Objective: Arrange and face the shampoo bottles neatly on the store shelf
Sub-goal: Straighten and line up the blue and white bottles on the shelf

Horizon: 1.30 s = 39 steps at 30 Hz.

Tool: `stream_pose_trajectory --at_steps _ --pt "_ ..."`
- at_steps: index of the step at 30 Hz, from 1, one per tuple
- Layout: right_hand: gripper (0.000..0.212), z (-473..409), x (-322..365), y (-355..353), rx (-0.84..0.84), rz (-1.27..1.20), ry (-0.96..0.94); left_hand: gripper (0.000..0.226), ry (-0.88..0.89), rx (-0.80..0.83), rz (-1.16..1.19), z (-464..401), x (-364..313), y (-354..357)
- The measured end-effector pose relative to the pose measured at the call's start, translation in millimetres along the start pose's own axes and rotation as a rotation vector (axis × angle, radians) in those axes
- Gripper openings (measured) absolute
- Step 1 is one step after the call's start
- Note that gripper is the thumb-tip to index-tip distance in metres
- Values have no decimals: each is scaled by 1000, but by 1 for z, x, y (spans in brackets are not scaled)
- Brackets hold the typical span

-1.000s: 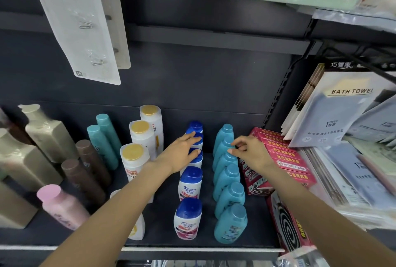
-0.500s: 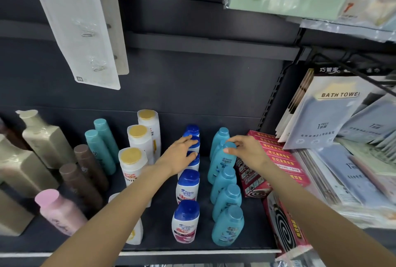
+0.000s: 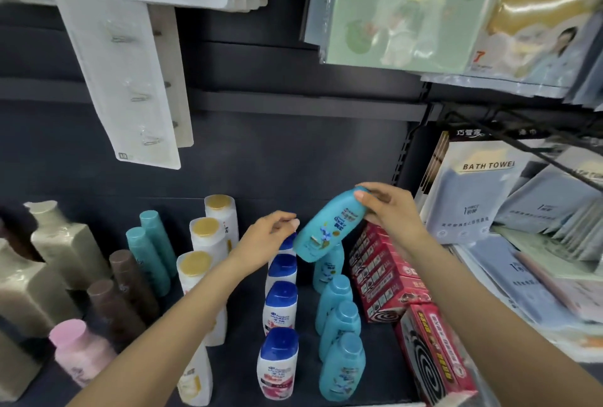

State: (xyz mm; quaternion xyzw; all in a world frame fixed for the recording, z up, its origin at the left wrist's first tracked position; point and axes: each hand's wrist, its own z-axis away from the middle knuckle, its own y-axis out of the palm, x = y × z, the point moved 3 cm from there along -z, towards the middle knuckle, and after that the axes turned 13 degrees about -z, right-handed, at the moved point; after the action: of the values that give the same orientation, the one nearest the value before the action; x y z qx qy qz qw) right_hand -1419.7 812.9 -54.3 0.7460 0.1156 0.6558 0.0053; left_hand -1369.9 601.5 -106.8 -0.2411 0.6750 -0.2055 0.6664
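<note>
The dark shelf (image 3: 375,335) carries several files of bottles running front to back. Largest are the beige bottles (image 3: 62,243) at far left, then brown ones (image 3: 127,279), teal tubes (image 3: 153,243) and gold-capped white bottles (image 3: 204,237). These stand in fair order, though I cannot judge every label from here. In the middle, the blue-capped white bottles (image 3: 279,357) stand in a tidy file with labels forward. To their right the turquoise bottles (image 3: 341,364) form another file, beside red boxes (image 3: 385,273) and bath-towel packs (image 3: 470,191).

So most of the facing looks done; what seems left is the back of the turquoise file. One turquoise bottle (image 3: 329,227) is lifted clear of the shelf, tilted with its cap up and to the right and its base down toward the left, label toward me. The right hand (image 3: 388,211) grips it at the cap end, fingers curled over the top. The left hand (image 3: 267,240) hovers just beside the bottle's base, fingers loosely curled and holding nothing; whether a fingertip touches it I cannot tell. The bottle has yet to be set back upright in its file.
</note>
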Motion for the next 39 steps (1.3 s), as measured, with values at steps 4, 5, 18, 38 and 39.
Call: stream_pose_trajectory --at_steps 4,5,18,38,39 --pt "14 5 -4 -5 -82 -248 104 35 -280 136 234 11 -3 -7" --pt "16 6 -5 -5 -93 -305 117 40 -334 170 287 14 -2 -9" --pt "43 21 -11 5 21 -598 158 15 -298 96 680 25 -11 -28" --pt "32 25 -20 18 -13 -731 323 55 691 -442 -374 70 -57 -57" --pt "32 25 -19 18 -8 -734 321 56 709 -448 -387 71 -58 -57"
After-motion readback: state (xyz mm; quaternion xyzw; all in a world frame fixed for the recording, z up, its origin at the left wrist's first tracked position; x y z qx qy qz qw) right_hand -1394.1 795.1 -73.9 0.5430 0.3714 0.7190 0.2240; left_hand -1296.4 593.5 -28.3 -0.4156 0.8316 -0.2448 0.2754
